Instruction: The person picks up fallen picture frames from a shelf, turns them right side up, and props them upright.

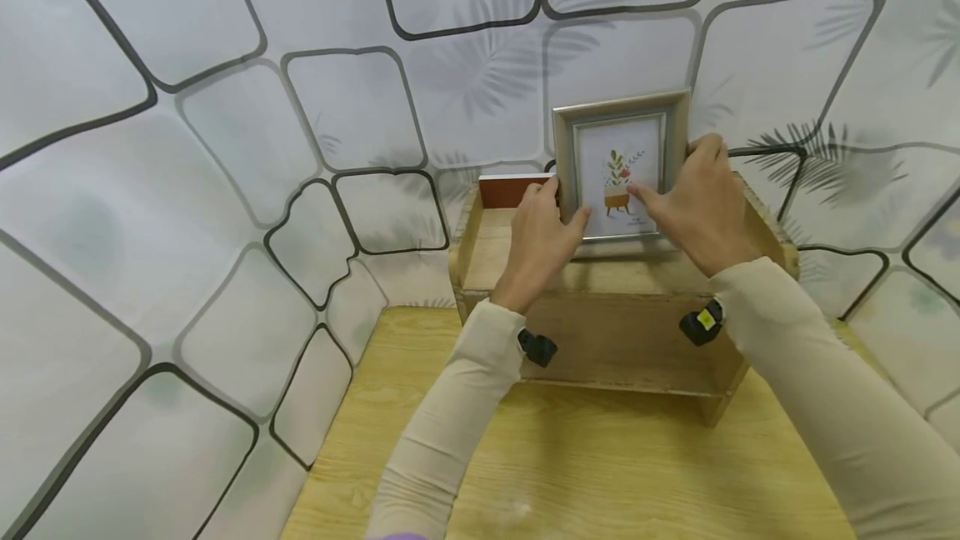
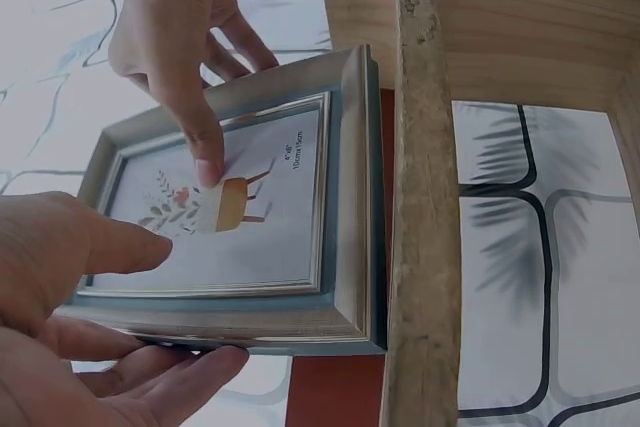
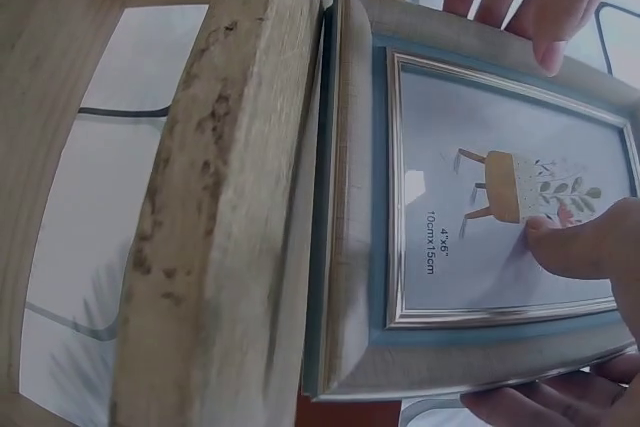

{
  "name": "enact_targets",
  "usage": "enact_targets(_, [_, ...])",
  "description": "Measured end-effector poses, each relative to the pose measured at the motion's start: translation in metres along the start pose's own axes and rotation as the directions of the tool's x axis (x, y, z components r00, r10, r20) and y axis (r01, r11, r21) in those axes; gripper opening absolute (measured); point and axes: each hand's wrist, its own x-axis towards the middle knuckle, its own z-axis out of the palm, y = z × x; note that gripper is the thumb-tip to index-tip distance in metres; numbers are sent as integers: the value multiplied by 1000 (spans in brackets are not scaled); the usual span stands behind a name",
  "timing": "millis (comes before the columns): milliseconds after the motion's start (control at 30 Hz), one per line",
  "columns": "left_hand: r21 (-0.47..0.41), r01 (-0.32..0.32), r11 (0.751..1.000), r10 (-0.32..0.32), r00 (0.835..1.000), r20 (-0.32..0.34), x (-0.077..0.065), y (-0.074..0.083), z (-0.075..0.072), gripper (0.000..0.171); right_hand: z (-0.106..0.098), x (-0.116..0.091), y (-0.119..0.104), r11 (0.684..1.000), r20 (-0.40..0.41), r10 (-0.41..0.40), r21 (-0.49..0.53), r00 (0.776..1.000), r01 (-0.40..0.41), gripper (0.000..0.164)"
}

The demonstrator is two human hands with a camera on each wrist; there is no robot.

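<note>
A silver-toned picture frame [image 1: 600,157] stands nearly upright over the upper level of a small wooden shelf [image 1: 615,336]. Behind its glass is a print of a plant in an orange, legged pot. My left hand [image 1: 542,236] holds the frame's left side, thumb on the front and fingers behind the edge. On the right side my right hand [image 1: 705,211] grips it likewise, its thumb [image 3: 570,249] lying across the glass. In the left wrist view the frame's bottom edge [image 2: 365,287] is right at the shelf's worn front board [image 2: 425,197].
A red-brown panel with a white top edge [image 1: 513,192] shows at the back left of the shelf. The shelf stands on a yellow wood-grain table [image 1: 525,465], against a patterned wall covering [image 1: 480,90] that also runs along the left.
</note>
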Motion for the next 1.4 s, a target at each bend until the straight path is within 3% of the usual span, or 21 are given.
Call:
enact_targets(367, [-111, -65, 992, 57, 996, -71, 0, -6, 5, 47, 5, 0, 10, 997, -57, -18, 76, 998, 22, 76])
enact_targets(767, [-226, -31, 974, -1, 990, -140, 6, -13, 9, 30, 4, -2, 16, 994, -59, -8, 106, 998, 14, 84])
enact_targets(967, [-249, -26, 968, -10, 990, -142, 9, -16, 8, 34, 2, -3, 16, 994, -34, -27, 106, 999, 31, 83])
enact_targets(1100, [-254, -26, 967, -8, 991, -133, 9, -17, 7, 36, -2, -5, 10, 995, -99, -35, 91, 994, 44, 83])
enact_targets(1233, [-260, -21, 965, -12, 992, -125, 9, -17, 7, 36, -7, -5, 1, 987, -237, -101, 98, 966, 128, 82])
enact_targets(1400, [-260, -16, 965, -17, 992, -125, 10, -16, 7, 35, -9, 2, -17, 942, -386, -296, 32, 873, 334, 75])
